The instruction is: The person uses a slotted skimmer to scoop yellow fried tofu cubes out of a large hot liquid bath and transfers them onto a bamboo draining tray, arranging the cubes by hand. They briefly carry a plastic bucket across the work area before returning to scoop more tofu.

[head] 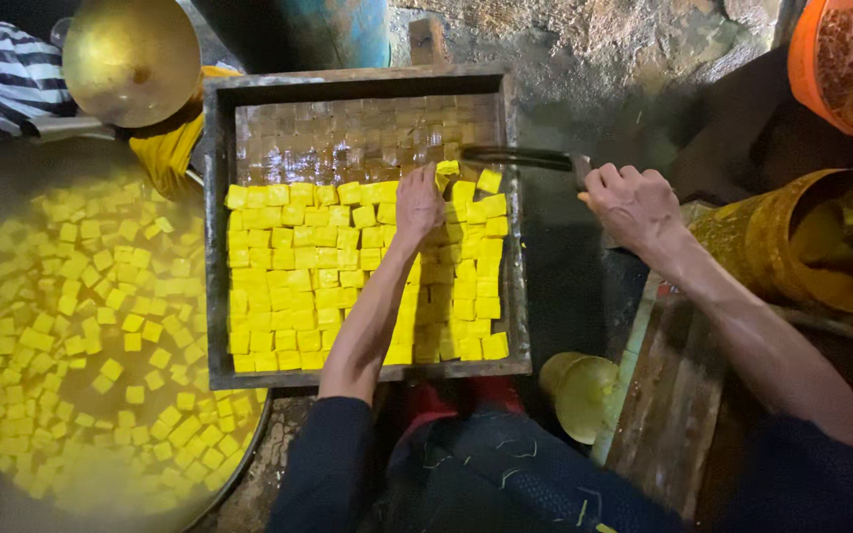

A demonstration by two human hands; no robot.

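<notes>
Your left hand lay flat, ungripping, on the bright yellow cut cubes filling the near rows of the dark square wooden tray, right hand clenched on the black-handled tool by its far-right corner; downward pressure likely risked crushing soft cubes.

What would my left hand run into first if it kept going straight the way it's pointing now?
The left hand points up the wooden tray, fingers on the yellow cubes. Straight ahead it would first meet the loose yellow cube, then likely the pale uncoloured cubes, though depth is unclear.
</notes>
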